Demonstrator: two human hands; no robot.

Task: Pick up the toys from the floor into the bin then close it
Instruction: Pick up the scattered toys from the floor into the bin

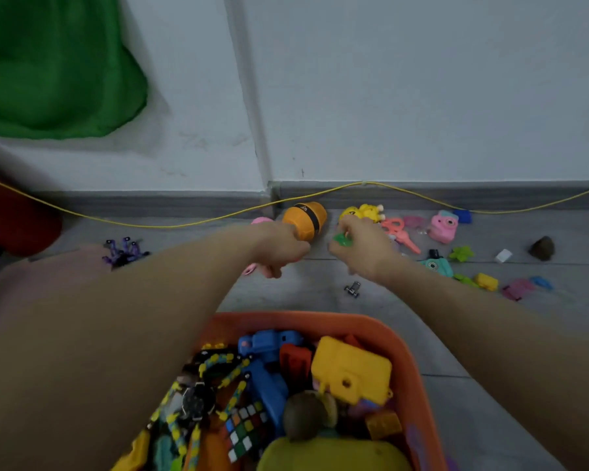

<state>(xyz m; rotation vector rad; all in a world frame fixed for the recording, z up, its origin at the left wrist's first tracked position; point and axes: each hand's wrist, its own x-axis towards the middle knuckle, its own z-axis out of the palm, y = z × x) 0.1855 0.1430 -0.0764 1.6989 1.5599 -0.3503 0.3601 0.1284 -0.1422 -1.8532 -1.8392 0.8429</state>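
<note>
An orange bin (407, 355) full of toys stands on the floor right below me. My left hand (279, 248) grips an orange cup-shaped toy (305, 217) above the floor, and something pink shows under its fingers. My right hand (361, 248) pinches a small green toy (339, 238). Loose toys lie along the wall: a yellow figure (364, 212), pink scissors (400, 232), a pink camera (443, 226), a teal camera (437, 265), a tiny grey car (353, 288) and a purple spider-like toy (123, 251).
A yellow cord (184, 224) runs along the grey skirting board. More small pieces lie at the right: a white block (503, 255), a brown lump (543, 248), a yellow piece (487, 281). Green cloth (55, 69) hangs at top left, a red object (14, 219) at far left.
</note>
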